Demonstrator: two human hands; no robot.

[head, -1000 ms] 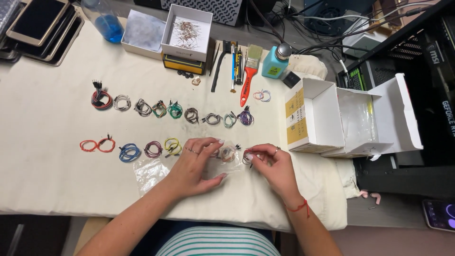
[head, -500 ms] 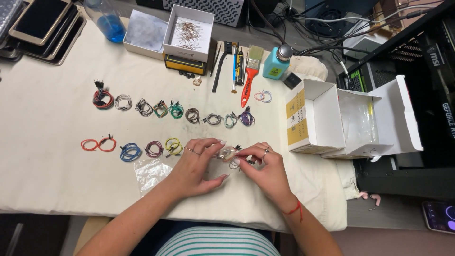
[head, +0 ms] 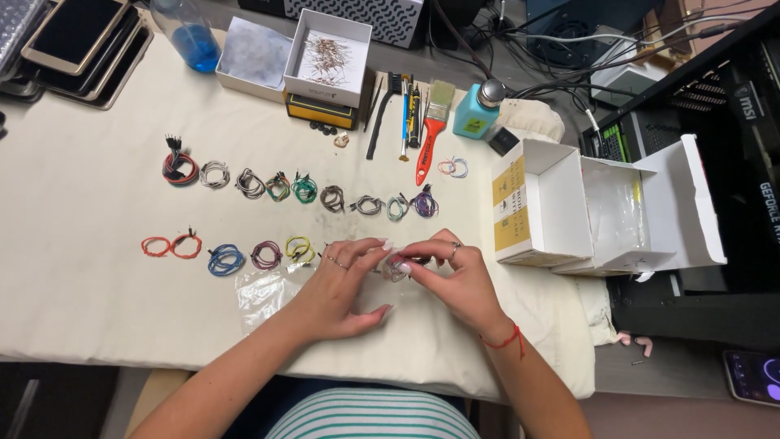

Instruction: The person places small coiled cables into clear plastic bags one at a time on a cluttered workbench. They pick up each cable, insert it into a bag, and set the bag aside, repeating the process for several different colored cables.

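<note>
A big cream cloth covers the table under both hands. To the right of the hands sits an open white box with its flaps spread wide. Above the hands, far off, there are a small box of tiny parts, a red brush and a teal bottle. Closer above the hands runs a row of little wire coils in many colours. More coils lie just left of the hands: red, blue, purple and yellow. A clear bag lies flat by the left wrist.

The smallest thing is the coil between the two hands. It is tiny, looks pale and see-through, and is partly hidden by fingers, so its colour is hard to tell.

The left hand lies low on the cloth, fingers bent, with its fingertips touching the coil. The right hand is curled over from the other side and pinches the coil with thumb and first finger. Both hands meet in the middle, close to the person's body.
</note>
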